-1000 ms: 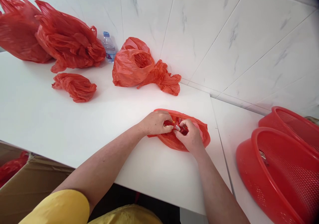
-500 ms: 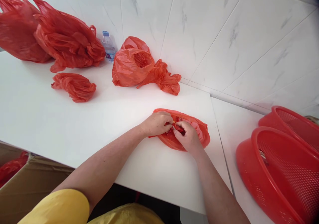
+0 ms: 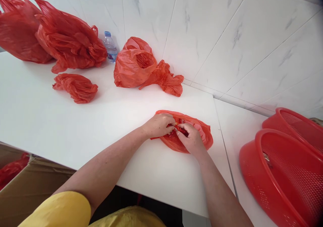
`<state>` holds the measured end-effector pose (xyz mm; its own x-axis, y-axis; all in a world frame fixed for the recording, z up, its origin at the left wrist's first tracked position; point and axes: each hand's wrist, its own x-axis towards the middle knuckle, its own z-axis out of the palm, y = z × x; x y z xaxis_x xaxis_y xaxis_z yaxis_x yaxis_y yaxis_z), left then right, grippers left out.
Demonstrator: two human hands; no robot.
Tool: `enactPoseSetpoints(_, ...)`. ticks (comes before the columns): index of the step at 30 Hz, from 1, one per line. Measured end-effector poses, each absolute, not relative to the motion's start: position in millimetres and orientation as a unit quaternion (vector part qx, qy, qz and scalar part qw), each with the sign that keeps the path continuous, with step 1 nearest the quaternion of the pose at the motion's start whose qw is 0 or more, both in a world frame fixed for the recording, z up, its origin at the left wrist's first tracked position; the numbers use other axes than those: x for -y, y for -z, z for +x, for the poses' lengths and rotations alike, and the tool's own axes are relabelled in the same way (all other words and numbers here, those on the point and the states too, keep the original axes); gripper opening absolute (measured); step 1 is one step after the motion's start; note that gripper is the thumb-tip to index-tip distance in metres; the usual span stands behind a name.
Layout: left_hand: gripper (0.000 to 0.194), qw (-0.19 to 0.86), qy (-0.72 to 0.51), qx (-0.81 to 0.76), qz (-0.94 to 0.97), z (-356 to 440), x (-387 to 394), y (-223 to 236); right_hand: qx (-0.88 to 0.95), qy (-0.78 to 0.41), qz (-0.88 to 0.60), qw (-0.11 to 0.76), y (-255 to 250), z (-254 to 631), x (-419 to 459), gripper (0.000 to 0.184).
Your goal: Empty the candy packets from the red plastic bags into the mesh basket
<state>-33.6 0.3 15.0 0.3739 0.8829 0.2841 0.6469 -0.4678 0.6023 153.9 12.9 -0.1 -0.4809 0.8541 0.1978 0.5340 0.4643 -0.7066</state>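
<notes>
An opened red plastic bag lies on the white table with its mouth spread upward. Inside it are small red wrapped packets with light printing, too small to read. My left hand reaches over the bag's left side, fingers pinched on a small red packet. From the right, my right hand pinches the same packet between thumb and forefinger. The fingertips of both hands almost meet over the bag's opening.
Two red perforated baskets stand at the right. Along the tiled wall are a crumpled red bag, a water bottle and full red bags. A smaller red bundle lies left; a cardboard box is below the table edge.
Both hands stay in nearly the same place over the bag. The small red packet between the fingertips has shifted slightly and shows more of its surface.
</notes>
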Motion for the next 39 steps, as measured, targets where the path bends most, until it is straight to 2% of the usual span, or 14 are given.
enactPoseSetpoints(5,0.019,0.195,-0.293,-0.489,0.798,-34.6,-0.6,-13.9,0.805,-0.290,-0.432,0.284,3.1,155.0,-13.7,0.026)
enactPoseSetpoints(11,0.013,0.210,-0.300,-0.485,0.794,-34.1,1.4,-16.4,0.793,-0.306,-0.445,0.281,4.6,155.2,-14.5,0.024)
enactPoseSetpoints(20,0.019,0.213,-0.291,-0.481,0.799,-35.2,-1.7,-14.1,0.777,-0.321,-0.455,0.293,3.5,154.4,-10.4,0.027)
enactPoseSetpoints(28,0.018,0.200,-0.288,-0.486,0.801,-34.8,-0.8,-14.2,0.784,-0.329,-0.446,0.280,1.2,153.6,-9.9,0.030)
enactPoseSetpoints(39,0.017,0.184,-0.303,-0.496,0.792,-35.7,-1.4,-15.1,0.803,-0.284,-0.453,0.264,-1.3,153.0,-12.8,0.009)
